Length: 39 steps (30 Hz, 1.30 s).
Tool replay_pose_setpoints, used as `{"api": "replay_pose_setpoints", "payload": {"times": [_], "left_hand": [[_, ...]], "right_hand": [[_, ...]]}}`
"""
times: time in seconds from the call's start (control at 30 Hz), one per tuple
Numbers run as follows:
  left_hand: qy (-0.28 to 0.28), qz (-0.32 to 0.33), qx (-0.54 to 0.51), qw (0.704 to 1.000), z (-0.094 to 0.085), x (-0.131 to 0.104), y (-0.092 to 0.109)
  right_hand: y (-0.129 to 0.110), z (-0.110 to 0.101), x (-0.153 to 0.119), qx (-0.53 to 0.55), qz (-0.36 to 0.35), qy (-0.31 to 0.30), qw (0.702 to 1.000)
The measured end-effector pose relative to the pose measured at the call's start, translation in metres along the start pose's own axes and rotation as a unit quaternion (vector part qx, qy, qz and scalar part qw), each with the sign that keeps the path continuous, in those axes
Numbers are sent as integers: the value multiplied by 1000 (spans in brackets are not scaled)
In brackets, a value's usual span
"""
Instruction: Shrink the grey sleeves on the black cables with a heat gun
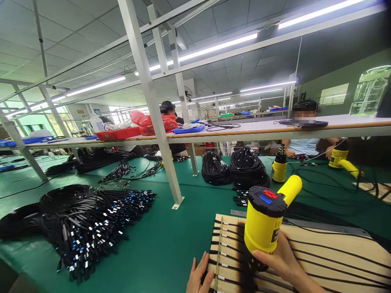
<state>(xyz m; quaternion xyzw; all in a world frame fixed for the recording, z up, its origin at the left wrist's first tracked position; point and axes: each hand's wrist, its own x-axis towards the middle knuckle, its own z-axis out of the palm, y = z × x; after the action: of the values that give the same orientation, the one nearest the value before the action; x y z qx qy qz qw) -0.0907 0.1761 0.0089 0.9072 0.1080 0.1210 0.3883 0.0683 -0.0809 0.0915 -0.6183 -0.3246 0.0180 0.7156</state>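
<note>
Green table (177, 244) spreads across the frame under a raised shelf (275, 127), with strip lights overhead. At the lower left lies a thick bundle (91, 228) of black leads, many tipped in white and blue. Right of it, a pale post (152, 97) slants down to the table near the middle.

At bottom centre, the left hand (198, 278) rests at the left edge of the board (357, 244), its fingers loosely spread, thumb apart, pinching nothing. Just right of these fingers, the cables (232, 257) lie side by side across the board, their labelled ends toward the hand.

Next comes the heat gun (261, 228), upright with its nozzle down over the cables and a dark patch of board. The right hand (284, 260) wraps its lower barrel, thumb across the near side; the other fingers are mostly hidden. Whether the nozzle touches the cables is unclear.

Heating the cables near their ends seems to be the step in hand; the next move likely calls for passing the nozzle evenly along the row, clear of the left fingers.

Farther right, beyond the board, a co-worker (305, 146) sits by another yellow gun (339, 158).
</note>
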Motion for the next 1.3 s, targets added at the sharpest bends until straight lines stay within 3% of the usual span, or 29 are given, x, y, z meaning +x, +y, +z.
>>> {"api": "replay_pose_setpoints", "payload": {"times": [0.1,0.43,0.8,1.0,1.3], "left_hand": [[4,-3,-4,1000,1,1,-3],[19,23,4,1000,10,5,-25],[15,12,-2,1000,1,2,-2],[27,10,-6,1000,3,2,-4],[24,2,26,999,-5,-1,12]], "right_hand": [[2,4,5,15,-4,-28,999],[1,19,20,58,-16,-4,998],[-7,12,5,66,-3,-42,997],[-13,4,-2,36,2,-34,999],[-20,4,-14,63,-4,-1,998]]}}
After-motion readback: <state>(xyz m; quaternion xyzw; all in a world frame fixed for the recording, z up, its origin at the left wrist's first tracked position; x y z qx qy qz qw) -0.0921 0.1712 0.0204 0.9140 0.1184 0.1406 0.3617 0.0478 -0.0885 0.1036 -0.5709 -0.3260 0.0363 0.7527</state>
